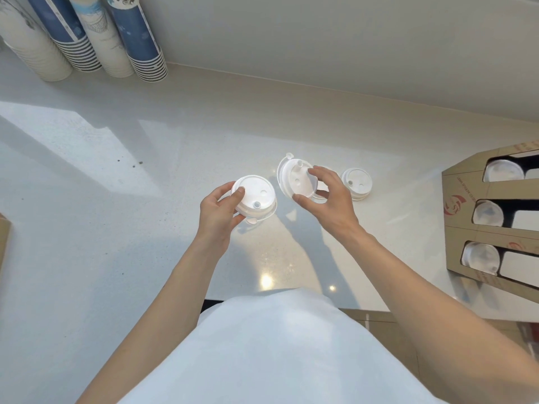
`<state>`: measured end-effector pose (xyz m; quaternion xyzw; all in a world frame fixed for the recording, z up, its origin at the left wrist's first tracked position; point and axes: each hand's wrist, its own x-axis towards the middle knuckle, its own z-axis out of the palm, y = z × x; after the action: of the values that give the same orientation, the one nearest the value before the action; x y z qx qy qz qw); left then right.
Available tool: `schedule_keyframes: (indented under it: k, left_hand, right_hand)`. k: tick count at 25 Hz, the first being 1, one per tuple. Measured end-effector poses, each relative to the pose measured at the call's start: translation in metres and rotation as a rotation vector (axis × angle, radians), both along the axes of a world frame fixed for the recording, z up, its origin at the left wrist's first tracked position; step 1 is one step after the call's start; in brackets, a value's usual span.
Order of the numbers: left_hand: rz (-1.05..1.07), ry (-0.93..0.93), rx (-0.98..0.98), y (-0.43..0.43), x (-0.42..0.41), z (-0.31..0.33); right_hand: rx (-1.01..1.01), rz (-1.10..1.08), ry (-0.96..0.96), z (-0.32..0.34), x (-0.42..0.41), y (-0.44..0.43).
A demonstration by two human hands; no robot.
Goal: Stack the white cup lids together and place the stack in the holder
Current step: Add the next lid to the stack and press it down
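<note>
While both hands hover above the pale glossy stone counter (122, 234), each grips its own lid, so the joining step looks near. At about nine o'clock of the pair, the left hand (217, 217) pinches a round white plastic cup lid with a raised sip spout (255, 196), thumb on its top face and curled fingers beneath. At about three o'clock, the right hand (326, 199) holds a second white plastic lid, tilted on edge (294, 179), thumb at the lower rim and spread fingers over the upper rim. Two more loose white lids lie on the counter: one (356, 182) just past the right hand toward three o'clock, another partly hidden under its fingers. The brown cardboard lid holder with three slots (458, 199) stands well apart at three o'clock, lids already inside.

Risks, as I judge them: the tilted lid is held only at its rim and could slip or flip. If the spouts and dangling plug tabs are not lined up, the lids may sit crooked and fail to nest. Squeezing hard could bend the thin plastic.
</note>
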<state>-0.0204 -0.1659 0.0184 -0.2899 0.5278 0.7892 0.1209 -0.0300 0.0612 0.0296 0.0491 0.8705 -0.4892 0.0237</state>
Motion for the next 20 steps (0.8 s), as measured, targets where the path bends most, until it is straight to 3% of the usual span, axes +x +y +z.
schedule_keyframes:
  k: [5,13,16,20]
  left_hand:
    - [-0.091,0.071,0.051,0.018,-0.006,0.013]
    - [-0.251,0.210,0.150,0.045,-0.013,0.036]
    - [-0.285,0.248,0.156,0.052,-0.014,0.043]
    - [-0.305,0.278,0.149,0.058,-0.012,0.048]
  right_hand:
    - [-0.109,0.189,0.002,0.042,0.005,0.009]
    - [-0.090,0.336,-0.070,0.063,0.007,0.032]
    - [-0.183,0.291,-0.066,0.063,0.011,0.033]
    - [-0.324,0.057,0.016,0.056,0.015,0.023]
